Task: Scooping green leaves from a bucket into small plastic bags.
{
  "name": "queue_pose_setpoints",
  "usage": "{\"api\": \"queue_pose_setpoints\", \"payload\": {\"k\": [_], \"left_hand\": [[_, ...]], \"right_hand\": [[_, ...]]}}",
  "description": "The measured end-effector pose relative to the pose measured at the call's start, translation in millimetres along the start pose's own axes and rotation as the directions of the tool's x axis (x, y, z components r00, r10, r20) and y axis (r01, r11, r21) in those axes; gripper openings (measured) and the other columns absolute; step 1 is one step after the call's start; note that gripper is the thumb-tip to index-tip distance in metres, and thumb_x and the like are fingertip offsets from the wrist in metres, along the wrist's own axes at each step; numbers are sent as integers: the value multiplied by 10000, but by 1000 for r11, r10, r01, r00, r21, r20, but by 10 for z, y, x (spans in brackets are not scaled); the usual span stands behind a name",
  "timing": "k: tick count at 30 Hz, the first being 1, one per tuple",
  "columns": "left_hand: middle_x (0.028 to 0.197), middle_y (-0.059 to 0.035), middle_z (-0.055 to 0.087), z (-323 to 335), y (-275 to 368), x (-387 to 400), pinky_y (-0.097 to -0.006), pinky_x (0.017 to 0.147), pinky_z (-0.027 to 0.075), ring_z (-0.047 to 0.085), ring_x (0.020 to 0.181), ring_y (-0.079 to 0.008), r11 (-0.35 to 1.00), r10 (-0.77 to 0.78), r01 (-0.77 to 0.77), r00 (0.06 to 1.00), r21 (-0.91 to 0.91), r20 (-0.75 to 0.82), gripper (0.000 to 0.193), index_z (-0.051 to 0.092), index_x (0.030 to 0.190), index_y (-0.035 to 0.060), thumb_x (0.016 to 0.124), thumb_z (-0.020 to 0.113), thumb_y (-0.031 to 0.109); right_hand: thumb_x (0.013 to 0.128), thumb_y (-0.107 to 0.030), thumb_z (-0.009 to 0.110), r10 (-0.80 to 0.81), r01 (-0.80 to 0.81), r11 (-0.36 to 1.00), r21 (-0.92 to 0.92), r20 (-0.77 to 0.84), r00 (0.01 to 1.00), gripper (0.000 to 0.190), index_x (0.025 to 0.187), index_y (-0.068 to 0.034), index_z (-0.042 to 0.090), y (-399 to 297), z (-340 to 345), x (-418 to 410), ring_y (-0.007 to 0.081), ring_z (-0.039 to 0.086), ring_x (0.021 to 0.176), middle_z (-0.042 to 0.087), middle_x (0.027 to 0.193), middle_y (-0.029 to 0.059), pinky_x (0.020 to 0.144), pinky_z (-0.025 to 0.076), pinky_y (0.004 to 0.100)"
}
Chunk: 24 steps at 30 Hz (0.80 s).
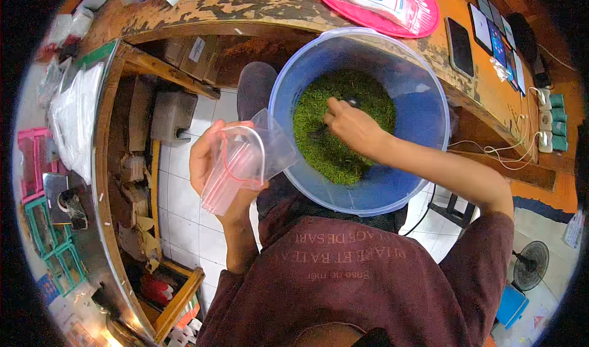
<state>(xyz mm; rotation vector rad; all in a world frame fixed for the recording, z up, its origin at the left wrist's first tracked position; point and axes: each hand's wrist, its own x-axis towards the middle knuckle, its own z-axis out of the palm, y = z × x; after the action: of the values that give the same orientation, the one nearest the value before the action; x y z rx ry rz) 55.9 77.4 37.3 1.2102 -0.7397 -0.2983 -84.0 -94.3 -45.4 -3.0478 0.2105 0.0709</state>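
My left hand (202, 158) holds a bundle of clear zip-lock plastic bags (237, 174) with red seal lines. The mouth of one clear bag (278, 142) gapes towards the bucket. A large translucent blue plastic bucket (414, 103) stands at my lap, between my legs. Finely shredded green plant material (343, 172) covers its bottom. My right hand (347, 121) reaches inside, just over the green material, with its fingers closed around a dark utensil (317, 133) that looks like a black spoon. The hand hides most of it.
A worn wooden table (257, 9) curves around the bucket's far side. On it are a pink round lid (322, 0) under a pack of plastic bags (379, 0), and several phones (460, 48). White cables (499, 150) hang at right. A glass-topped wooden cabinet (103, 163) stands left.
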Motion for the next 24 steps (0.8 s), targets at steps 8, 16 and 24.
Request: {"api": "queue_pose_setpoints", "payload": {"k": [8,16,24], "left_hand": [[1037,-199,561,35,-6,16,-336,836,418,545,942,-243,977,88,-119,981,179,174,741,421,1178,-1,585,779,264],[1021,-181,575,107,10,35,-343,839,429,554,955,-245,945,77,-156,960,287,268,732,462,1153,1,548,816,212],[934,-148,601,468,25,48,-284,713,487,602,835,-225,849,190,-378,871,370,453,581,577,1043,17,509,799,78]], "right_hand": [[708,47,564,235,-174,576,799,42,971,244,951,59,569,-622,-525,-531,301,582,808,589,858,164,703,466,342],[933,-233,381,658,-199,-133,971,236,715,322,909,44,542,-253,-507,-763,124,576,690,597,771,103,652,463,240],[924,-281,395,873,164,-183,969,83,480,297,876,-4,490,-60,-752,-1010,124,533,663,556,880,117,622,440,243]]}}
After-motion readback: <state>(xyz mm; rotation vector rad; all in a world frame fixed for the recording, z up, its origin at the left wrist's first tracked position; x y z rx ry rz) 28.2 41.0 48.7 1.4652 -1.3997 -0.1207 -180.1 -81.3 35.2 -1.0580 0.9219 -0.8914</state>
